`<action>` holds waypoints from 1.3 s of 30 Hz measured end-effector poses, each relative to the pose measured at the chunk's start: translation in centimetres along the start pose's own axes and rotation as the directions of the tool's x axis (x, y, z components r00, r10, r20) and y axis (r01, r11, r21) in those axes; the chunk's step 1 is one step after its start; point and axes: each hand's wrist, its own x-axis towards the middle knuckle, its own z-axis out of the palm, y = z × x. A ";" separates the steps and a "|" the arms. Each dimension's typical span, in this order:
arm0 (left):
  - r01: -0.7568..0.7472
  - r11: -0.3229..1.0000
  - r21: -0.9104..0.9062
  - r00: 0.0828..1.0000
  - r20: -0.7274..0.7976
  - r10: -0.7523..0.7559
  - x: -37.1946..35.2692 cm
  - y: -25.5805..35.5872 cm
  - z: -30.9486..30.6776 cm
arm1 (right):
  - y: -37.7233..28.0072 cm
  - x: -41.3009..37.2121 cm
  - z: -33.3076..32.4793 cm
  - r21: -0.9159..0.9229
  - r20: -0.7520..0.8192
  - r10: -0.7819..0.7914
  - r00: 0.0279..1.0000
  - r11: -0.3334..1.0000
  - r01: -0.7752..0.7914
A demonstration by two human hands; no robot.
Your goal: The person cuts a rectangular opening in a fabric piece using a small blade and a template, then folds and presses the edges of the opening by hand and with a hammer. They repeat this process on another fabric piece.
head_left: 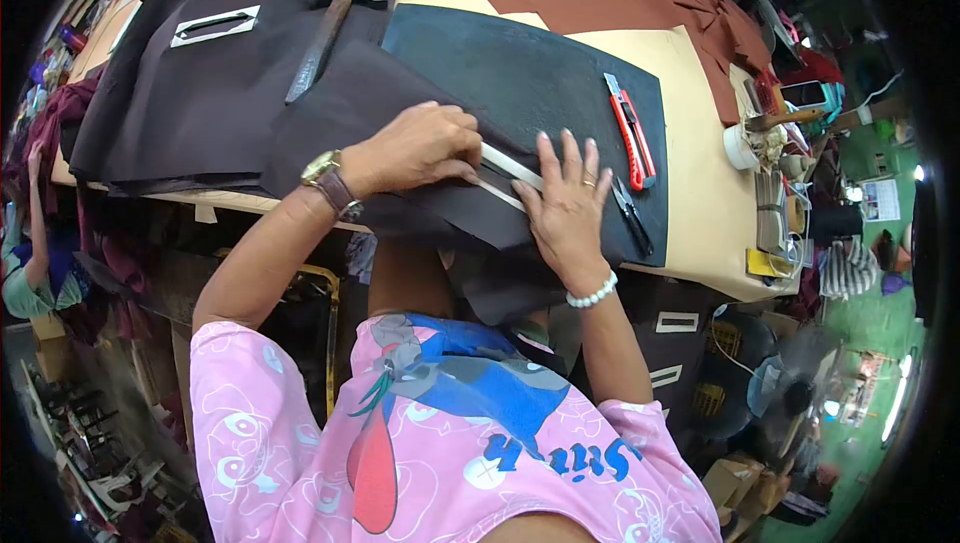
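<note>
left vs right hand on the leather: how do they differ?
Left hand is curled on the pale template; right hand lies flat, fingers spread. Left wrist wears a gold watch; right has a white bead bracelet and a ring. Both rest on the dark leather piece.

My left hand [420, 148] is curled, knuckles up, fingers closed. My right hand [565, 198] lies flat just right of it, palm down, fingers spread.
</note>
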 end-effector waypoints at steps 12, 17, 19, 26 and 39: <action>0.137 0.989 -0.054 0.978 -0.154 -0.144 -1.9 -1.0 0.0 | -4.2 3.7 2.4 -0.008 -0.019 -0.094 0.995 0.996 0.094; 0.183 0.982 0.053 0.958 -0.233 -0.166 -3.0 -1.4 -0.1 | -4.7 4.1 2.9 0.080 -0.006 -0.114 0.993 0.990 0.115; 0.186 0.980 0.066 0.952 -0.258 -0.163 -3.4 -1.3 -0.2 | -3.9 3.5 2.1 0.078 0.025 -0.155 0.988 0.985 0.153; 0.261 0.961 0.091 0.901 -0.381 -0.209 -4.2 0.0 0.8 | -2.2 3.8 -0.7 0.234 0.109 -0.239 0.965 0.949 0.209; 0.512 0.833 0.210 0.645 -0.734 -0.211 -0.2 8.8 -0.3 | -6.8 15.8 -2.3 0.993 -0.122 0.340 0.932 0.037 0.117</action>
